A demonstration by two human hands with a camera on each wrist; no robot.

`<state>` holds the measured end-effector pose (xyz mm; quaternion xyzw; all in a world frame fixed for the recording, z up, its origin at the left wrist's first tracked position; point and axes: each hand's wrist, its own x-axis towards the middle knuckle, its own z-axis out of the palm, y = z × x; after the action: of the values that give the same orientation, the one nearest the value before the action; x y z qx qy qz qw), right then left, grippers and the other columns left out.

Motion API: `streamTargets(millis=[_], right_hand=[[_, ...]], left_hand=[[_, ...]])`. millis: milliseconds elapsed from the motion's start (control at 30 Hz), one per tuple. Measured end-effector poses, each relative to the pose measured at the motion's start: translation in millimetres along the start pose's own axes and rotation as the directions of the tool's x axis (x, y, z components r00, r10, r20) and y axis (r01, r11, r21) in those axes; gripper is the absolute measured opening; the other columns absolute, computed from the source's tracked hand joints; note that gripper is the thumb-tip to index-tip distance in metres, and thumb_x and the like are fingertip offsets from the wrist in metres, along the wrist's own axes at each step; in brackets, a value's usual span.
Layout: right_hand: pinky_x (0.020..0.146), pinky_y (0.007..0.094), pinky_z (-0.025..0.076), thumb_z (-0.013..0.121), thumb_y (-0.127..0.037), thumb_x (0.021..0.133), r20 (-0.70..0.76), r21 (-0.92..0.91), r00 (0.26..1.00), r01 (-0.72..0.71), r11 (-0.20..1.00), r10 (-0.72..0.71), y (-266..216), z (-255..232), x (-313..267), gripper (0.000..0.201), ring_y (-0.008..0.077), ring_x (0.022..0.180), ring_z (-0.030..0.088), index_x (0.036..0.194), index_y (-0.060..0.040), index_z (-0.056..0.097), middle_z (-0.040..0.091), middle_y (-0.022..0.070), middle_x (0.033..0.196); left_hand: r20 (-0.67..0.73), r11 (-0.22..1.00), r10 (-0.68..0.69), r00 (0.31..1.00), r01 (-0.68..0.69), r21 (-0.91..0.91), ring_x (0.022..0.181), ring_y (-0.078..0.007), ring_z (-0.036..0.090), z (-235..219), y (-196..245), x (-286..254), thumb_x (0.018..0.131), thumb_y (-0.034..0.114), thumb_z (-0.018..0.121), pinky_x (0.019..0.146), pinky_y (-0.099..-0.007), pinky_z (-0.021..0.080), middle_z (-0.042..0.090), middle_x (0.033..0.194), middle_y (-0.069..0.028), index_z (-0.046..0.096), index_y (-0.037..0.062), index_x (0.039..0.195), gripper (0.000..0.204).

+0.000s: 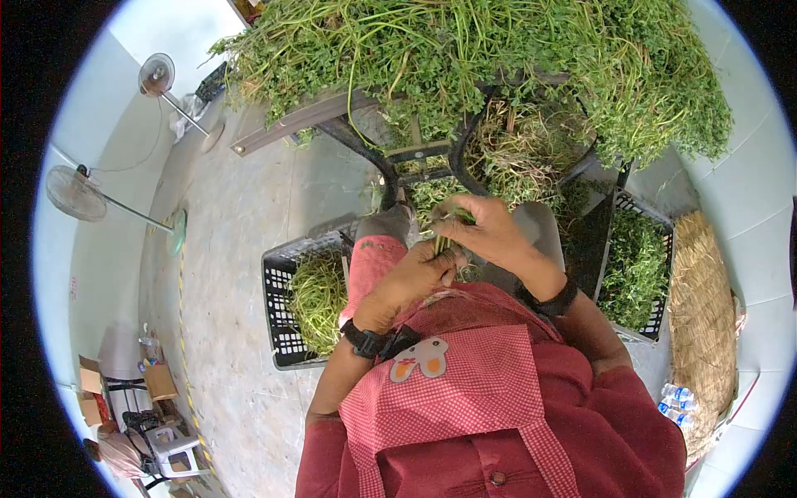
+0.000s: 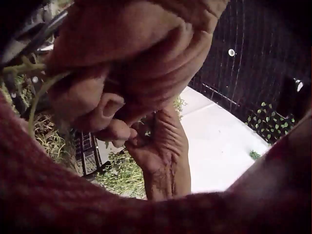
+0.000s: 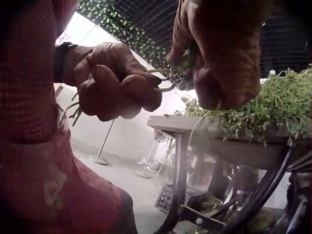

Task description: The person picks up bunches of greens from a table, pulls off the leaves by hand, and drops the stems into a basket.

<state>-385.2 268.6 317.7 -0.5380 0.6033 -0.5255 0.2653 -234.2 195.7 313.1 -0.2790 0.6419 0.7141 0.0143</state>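
Note:
In the head view both hands meet over the lap, close together. My left hand [image 1: 413, 280] grips a small bunch of green leafy stems [image 1: 442, 243], its fingers curled round them. Cut-looking ends stick out behind that fist in the right wrist view, where the stems [image 3: 168, 88] also bridge to the other hand. My right hand [image 1: 491, 234] pinches the upper part of the bunch; its fingers [image 3: 209, 90] hide most of the leaves. The left wrist view shows the left hand [image 2: 131, 53] large, with the right hand [image 2: 165, 151] behind it.
A table [image 1: 286, 124] ahead bears a big heap of green plants [image 1: 498, 58]. Black crates stand at the left [image 1: 274, 324] and right [image 1: 610, 266], holding stems and greens. More plant matter [image 1: 523, 153] lies under the table. Two standing fans [image 1: 76, 192] are far left.

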Motion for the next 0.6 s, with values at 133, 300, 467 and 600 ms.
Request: streamTargets(millis=[133, 300, 467, 600], right_hand=[[0.056, 0.0343, 0.045, 0.067, -0.034, 0.076, 0.006, -0.171, 0.997, 0.073, 0.983, -0.073, 8, 2, 1, 0.037, 0.0251, 0.055, 0.057, 0.089, 0.0009, 0.064, 0.06, 0.0167, 0.066], [0.053, 0.0283, 0.044, 0.066, -0.03, 0.08, -0.026, 0.078, 0.992, -0.121, 0.989, 0.124, 15, -2, -3, 0.031, 0.0138, 0.057, 0.056, 0.086, 0.0003, 0.065, 0.06, 0.0083, 0.062], [0.052, 0.0195, 0.041, 0.06, -0.023, 0.087, -0.017, 0.455, 0.982, -0.159, 0.876, 0.187, 25, -2, -6, 0.022, 0.0042, 0.062, 0.052, 0.087, -0.0011, 0.066, 0.058, -0.0016, 0.067], [0.055, 0.0195, 0.042, 0.057, -0.021, 0.089, 0.05, 0.635, 0.975, -0.198, 0.747, 0.216, 26, -3, -9, 0.021, 0.0049, 0.062, 0.052, 0.093, -0.0023, 0.064, 0.06, -0.0025, 0.074]], left_hand=[[0.023, 0.974, 0.033, 0.999, -0.038, 0.224, 0.05, -0.0061, 0.042, -1, -5, 3, 0.093, 0.023, 0.05, 0.044, -0.0235, 0.032, 0.049, 0.059, 0.0019, 0.059, 0.0031, 0.092, 0.022], [0.034, 0.967, 0.08, 0.996, -0.07, -0.245, 0.055, -0.0106, 0.053, -1, 1, -3, 0.093, 0.034, 0.048, 0.052, -0.0235, 0.044, 0.06, 0.073, -0.0041, 0.056, 0.0025, 0.102, 0.034], [0.314, 0.672, 0.103, 0.944, 0.167, -0.721, 0.081, -0.022, 0.063, -13, -9, 14, 0.092, 0.046, 0.042, 0.067, -0.0321, 0.051, 0.063, 0.097, -0.0113, 0.054, 0.0033, 0.109, 0.047], [0.202, 0.631, 0.056, 0.978, 0.122, -0.766, 0.08, -0.0229, 0.063, -10, -7, 14, 0.092, 0.044, 0.044, 0.07, -0.037, 0.052, 0.062, 0.098, -0.0103, 0.054, 0.0035, 0.11, 0.045]])
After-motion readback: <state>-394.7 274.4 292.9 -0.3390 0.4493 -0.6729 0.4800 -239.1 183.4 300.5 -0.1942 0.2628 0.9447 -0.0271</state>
